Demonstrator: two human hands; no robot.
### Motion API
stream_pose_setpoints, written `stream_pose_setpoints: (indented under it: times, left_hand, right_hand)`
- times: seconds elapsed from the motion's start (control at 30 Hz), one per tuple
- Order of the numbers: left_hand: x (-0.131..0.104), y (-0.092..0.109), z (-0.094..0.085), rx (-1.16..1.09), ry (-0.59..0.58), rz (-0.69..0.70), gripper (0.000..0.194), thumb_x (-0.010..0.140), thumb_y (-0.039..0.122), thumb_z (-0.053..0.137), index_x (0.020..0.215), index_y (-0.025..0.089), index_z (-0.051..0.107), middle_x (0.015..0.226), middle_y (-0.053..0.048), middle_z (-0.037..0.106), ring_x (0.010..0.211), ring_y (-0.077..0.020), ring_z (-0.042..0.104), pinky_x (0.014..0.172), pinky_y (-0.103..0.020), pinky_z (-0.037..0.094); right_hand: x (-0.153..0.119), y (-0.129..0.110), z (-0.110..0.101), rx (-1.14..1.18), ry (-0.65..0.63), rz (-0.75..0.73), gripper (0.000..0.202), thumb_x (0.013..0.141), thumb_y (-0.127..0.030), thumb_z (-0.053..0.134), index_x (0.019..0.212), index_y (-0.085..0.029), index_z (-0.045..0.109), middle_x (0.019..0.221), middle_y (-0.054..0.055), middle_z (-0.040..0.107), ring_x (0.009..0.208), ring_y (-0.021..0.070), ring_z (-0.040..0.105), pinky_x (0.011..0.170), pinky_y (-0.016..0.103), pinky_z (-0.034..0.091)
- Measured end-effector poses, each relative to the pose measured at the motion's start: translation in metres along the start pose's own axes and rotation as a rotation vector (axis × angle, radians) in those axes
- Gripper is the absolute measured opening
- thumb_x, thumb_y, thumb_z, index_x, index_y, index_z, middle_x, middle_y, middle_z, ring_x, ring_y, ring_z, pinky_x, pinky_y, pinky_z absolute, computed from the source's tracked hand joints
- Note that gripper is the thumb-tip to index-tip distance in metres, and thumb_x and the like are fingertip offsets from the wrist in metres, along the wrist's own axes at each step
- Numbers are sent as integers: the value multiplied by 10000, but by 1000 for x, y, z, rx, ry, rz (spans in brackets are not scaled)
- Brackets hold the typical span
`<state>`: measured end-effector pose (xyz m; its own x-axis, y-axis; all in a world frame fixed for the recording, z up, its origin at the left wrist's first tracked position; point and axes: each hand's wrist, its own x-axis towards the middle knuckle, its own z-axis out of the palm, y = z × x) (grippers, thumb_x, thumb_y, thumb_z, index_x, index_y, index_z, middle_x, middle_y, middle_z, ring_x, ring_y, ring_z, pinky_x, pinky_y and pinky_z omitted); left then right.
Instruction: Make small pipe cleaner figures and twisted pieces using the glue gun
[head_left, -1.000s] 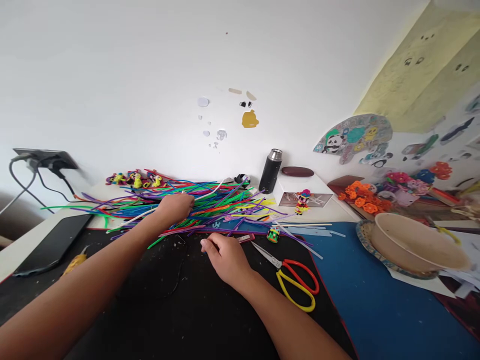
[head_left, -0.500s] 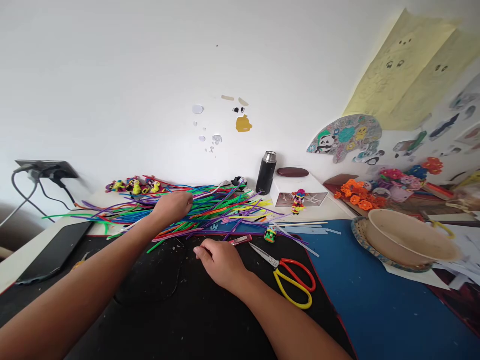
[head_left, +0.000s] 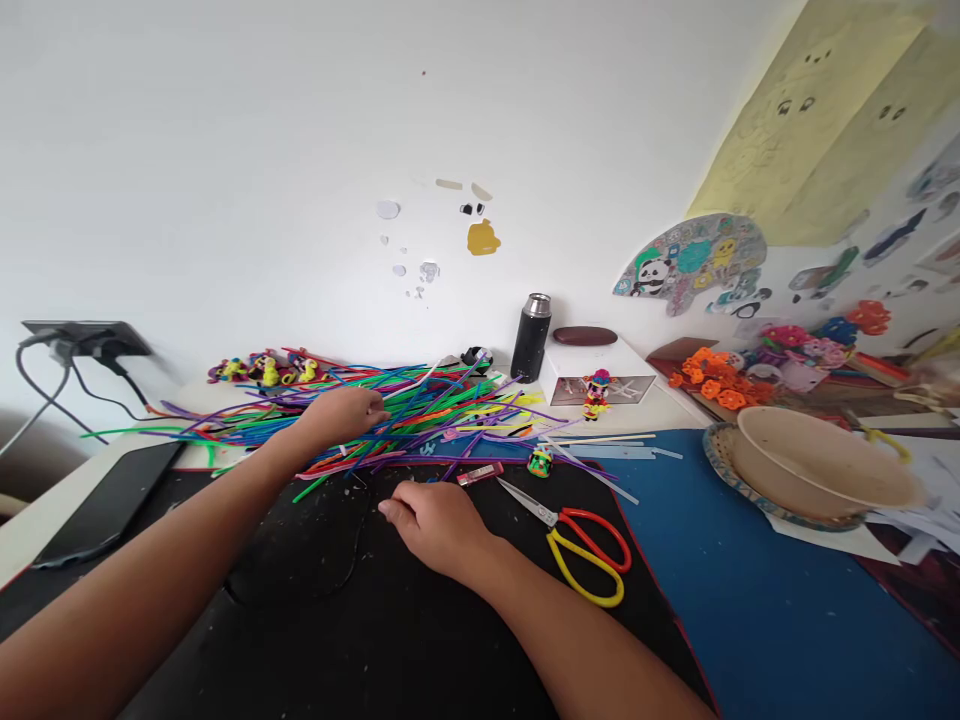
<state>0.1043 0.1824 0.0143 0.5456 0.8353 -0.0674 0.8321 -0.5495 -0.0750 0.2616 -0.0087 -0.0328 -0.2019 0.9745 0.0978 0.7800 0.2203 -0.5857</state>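
Observation:
My left hand [head_left: 343,413] reaches over a wide pile of coloured pipe cleaners [head_left: 442,410], its fingers curled down among the stems. A pale pipe cleaner [head_left: 420,378] runs up and right from those fingertips, which look closed on it. Lower down, on the black mat [head_left: 420,640], my right hand [head_left: 439,525] rests with its fingers curled and the thumb against them; the inside of this hand is hidden. Scissors [head_left: 570,540] with one red and one yellow handle lie right of it. Just beyond the knuckles is a small pinkish-red item [head_left: 480,473], near a green figure [head_left: 540,461].
Behind the pile stand a black flask [head_left: 531,340] and a white box [head_left: 600,365] with a pipe-cleaner figure [head_left: 597,393] in front. A beige basin [head_left: 825,460] sits at right. At left are a black tablet-like slab [head_left: 112,505] and plugged-in cables [head_left: 52,395].
My left hand stays at the pile, with its fingertips shifted slightly. My right hand has hardly moved on the mat. The view has tilted a little.

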Motion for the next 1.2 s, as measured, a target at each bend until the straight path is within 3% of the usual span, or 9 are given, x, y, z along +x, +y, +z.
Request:
stream_pose_setpoints:
  times: [0.17,0.37,0.63,0.8,0.97,1.2]
  left_hand:
    - [4,0,5,-4,-31,7,334,929,387,491,896,247,792,999,-135,809,949,-329,741,796,-382,533]
    - [5,4,10,-10,21,-11,343,896,213,484,1123,254,738,1118,-119,800,968,-313,743,763,-357,522]
    - [7,-4,-6,-43,126,-66,341,898,322,467,1028,253,775,1111,-116,814,994,-335,745,787,-366,526]
    - [11,-12,-21,-123,193,-154,389,894,399,478,1098,245,771,1095,-93,826,988,-323,752,761,-349,527]
    - [17,-26,-31,-180,233,-250,363,842,421,532,1047,251,779,1046,-86,835,956,-337,749,743,-364,530]
    - [19,-36,-31,-315,184,-218,348,800,411,561,1015,237,771,986,-50,851,940,-298,767,781,-342,570]
  right_hand:
    - [-1,3,4,-36,6,-34,336,1088,-461,533,926,-222,705,879,33,781,777,188,685,615,307,239]
    - [-1,1,4,-72,-13,-71,330,1092,-463,522,987,-225,725,931,43,803,809,206,719,625,308,280]
    - [-1,0,3,-84,-37,-92,351,1097,-486,503,1013,-227,725,944,44,806,817,211,727,620,301,303]
    - [-1,0,3,-93,-41,-105,340,1093,-476,514,1014,-224,728,933,47,807,802,217,728,611,308,296]
    - [-1,0,3,-88,-35,-106,354,1095,-487,503,1005,-227,726,928,46,804,800,213,723,625,295,332]
    - [-1,1,6,-98,-25,-133,361,1093,-487,505,970,-221,714,918,43,800,803,211,729,621,296,345]
